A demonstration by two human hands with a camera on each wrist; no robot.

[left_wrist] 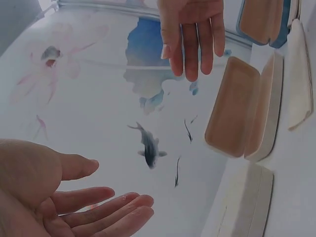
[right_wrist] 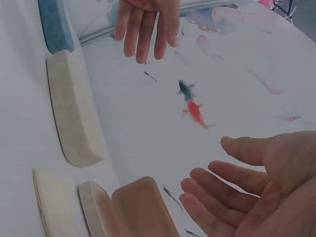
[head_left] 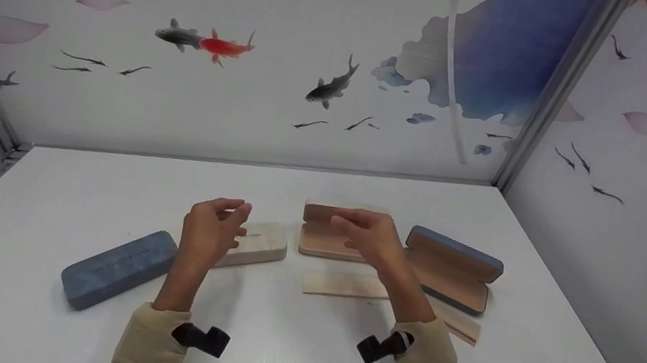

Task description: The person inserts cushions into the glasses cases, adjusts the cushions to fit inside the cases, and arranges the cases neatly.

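Observation:
Both hands hover above the white table, palms facing each other and holding nothing. My left hand (head_left: pixel 210 228) is nearest to a closed cream glasses case (head_left: pixel 264 244), partly hiding it; its fingers are loosely extended in the left wrist view. A closed blue glasses case (head_left: pixel 118 269) lies further left. In front of an open cream glasses case (head_left: pixel 317 241) with a tan lining is my right hand (head_left: pixel 373 239), fingers relaxed. To its right stands an open blue glasses case (head_left: pixel 456 269). A folded cream cloth (head_left: pixel 339 285) lies below the open cream case, and another folded cloth (head_left: pixel 457 324) is partly behind the right forearm.
White panels (head_left: pixel 280 128) printed with fish and petals enclose the table (head_left: pixel 283 345) at the back and sides. Metal posts (head_left: pixel 562 90) stand at the corners. Each sleeve cuff carries a small black camera (head_left: pixel 211 341).

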